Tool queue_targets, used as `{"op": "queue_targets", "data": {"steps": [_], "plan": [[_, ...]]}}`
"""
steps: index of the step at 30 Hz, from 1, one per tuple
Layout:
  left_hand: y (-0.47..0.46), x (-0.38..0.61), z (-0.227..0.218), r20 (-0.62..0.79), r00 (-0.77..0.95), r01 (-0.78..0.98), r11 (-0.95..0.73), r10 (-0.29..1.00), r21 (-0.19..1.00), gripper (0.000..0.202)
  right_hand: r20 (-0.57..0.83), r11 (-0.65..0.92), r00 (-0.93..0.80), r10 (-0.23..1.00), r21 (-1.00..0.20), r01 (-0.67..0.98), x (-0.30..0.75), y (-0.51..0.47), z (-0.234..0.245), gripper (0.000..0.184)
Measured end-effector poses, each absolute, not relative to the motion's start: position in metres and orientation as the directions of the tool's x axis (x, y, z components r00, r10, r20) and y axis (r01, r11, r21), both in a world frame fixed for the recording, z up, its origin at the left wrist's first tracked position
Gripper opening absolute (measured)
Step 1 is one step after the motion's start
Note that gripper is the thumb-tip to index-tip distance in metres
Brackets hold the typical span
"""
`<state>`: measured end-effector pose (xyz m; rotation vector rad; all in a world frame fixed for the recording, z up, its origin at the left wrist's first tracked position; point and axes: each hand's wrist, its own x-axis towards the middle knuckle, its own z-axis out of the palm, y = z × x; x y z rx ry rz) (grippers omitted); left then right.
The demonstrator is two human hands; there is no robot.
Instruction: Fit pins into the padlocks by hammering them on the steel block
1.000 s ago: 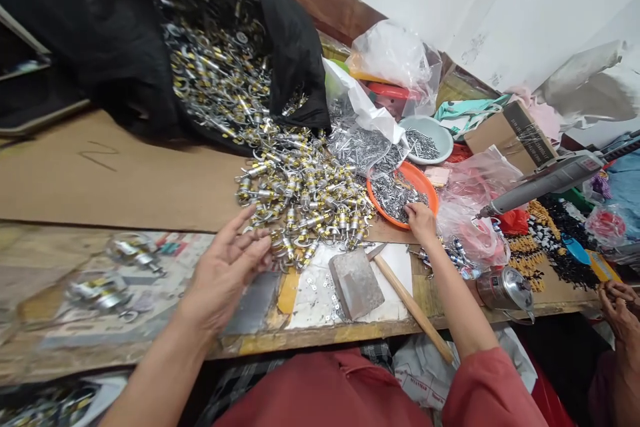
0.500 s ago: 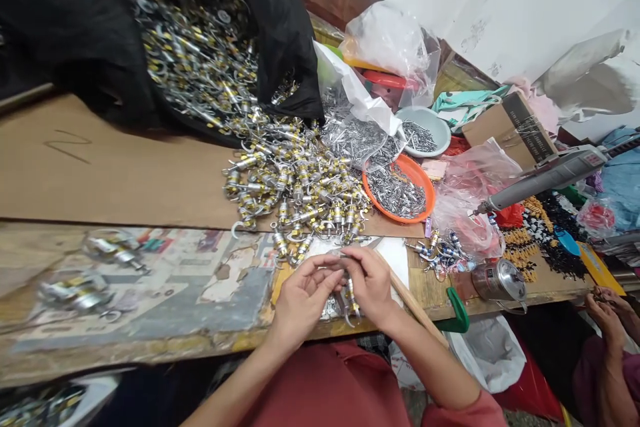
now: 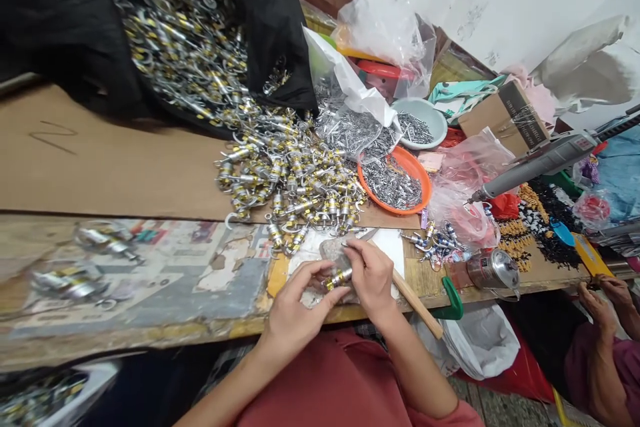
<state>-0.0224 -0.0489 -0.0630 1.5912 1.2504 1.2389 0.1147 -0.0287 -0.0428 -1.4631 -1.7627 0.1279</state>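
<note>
My left hand [image 3: 295,307] and my right hand [image 3: 369,275] meet at the table's near edge, both pinching one small silver-and-gold metal clasp [image 3: 337,278] between their fingertips. They hover over a flat metal block [image 3: 333,250] that lies on a white sheet. Just beyond the hands spreads a large heap of the same clasps [image 3: 285,177], spilling out of a black bag [image 3: 270,27]. An orange dish [image 3: 413,170] with small silver pins sits to the right of the heap.
A wooden hammer handle [image 3: 417,303] lies beside my right hand. Farther right are a pale bowl [image 3: 433,117] of pins, plastic bags [image 3: 385,33], a grey rotary tool [image 3: 545,160], a small metal pot [image 3: 493,270] and dark beads [image 3: 555,227]. Another person's hands [image 3: 607,297] work at the far right.
My left hand came in from the clasp heap and my right hand from the orange dish. They joined at the near edge and now hold one clasp turned sideways between them.
</note>
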Motion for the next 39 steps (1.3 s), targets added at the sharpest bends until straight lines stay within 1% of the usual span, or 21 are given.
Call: {"op": "queue_targets", "data": {"steps": [2,4,7,9,11,14,17,19,22,26,30,34,39], "plan": [[-0.044,-0.027,-0.064,0.226,0.061,0.241,-0.234,0.972,0.942,0.021,0.532,0.360,-0.025,0.847,-0.538,0.762,0.119,-0.033,-0.044,0.016],[-0.040,-0.030,-0.064,0.162,0.081,0.193,-0.175,0.983,0.966,0.020,0.559,0.403,-0.064,0.827,-0.509,0.761,0.122,-0.037,-0.045,0.017],[-0.036,-0.031,-0.062,0.042,0.093,0.088,-0.050,0.995,0.995,0.027,0.579,0.427,-0.091,0.810,-0.477,0.768,0.125,-0.039,-0.046,0.020],[-0.035,-0.031,-0.059,0.012,0.082,0.048,-0.016,0.997,0.999,0.033,0.573,0.424,-0.075,0.816,-0.505,0.752,0.125,-0.039,-0.046,0.021],[-0.034,-0.030,-0.056,0.018,0.082,0.046,-0.022,0.996,0.999,0.034,0.562,0.423,-0.046,0.826,-0.564,0.709,0.124,-0.039,-0.045,0.022],[-0.031,-0.031,-0.052,0.053,0.110,0.073,-0.061,0.992,0.995,0.026,0.534,0.418,-0.008,0.846,-0.653,0.632,0.123,-0.041,-0.040,0.023],[-0.030,-0.031,-0.051,0.102,0.116,0.096,-0.113,0.988,0.989,0.022,0.481,0.412,-0.029,0.876,-0.717,0.561,0.120,-0.044,-0.033,0.022],[-0.029,-0.030,-0.053,0.134,0.090,0.117,-0.144,0.987,0.983,0.018,0.448,0.414,-0.074,0.891,-0.735,0.537,0.118,-0.047,-0.028,0.022],[-0.029,-0.029,-0.056,0.156,0.060,0.135,-0.163,0.986,0.977,0.016,0.412,0.403,-0.116,0.904,-0.724,0.560,0.116,-0.050,-0.022,0.022],[-0.029,-0.029,-0.056,0.172,0.083,0.115,-0.181,0.982,0.977,0.015,0.358,0.358,-0.123,0.925,-0.720,0.594,0.116,-0.052,-0.020,0.024],[-0.028,-0.030,-0.054,0.216,0.119,0.089,-0.227,0.969,0.970,0.016,0.298,0.303,-0.103,0.949,-0.770,0.561,0.119,-0.053,-0.021,0.025],[-0.027,-0.031,-0.054,0.179,0.147,0.086,-0.193,0.973,0.977,0.015,0.255,0.249,-0.057,0.965,-0.832,0.496,0.120,-0.056,-0.024,0.024],[-0.025,-0.030,-0.050,0.043,0.165,0.054,-0.053,0.985,0.997,0.010,0.220,0.218,-0.042,0.975,-0.888,0.406,0.123,-0.059,-0.027,0.022]]}}
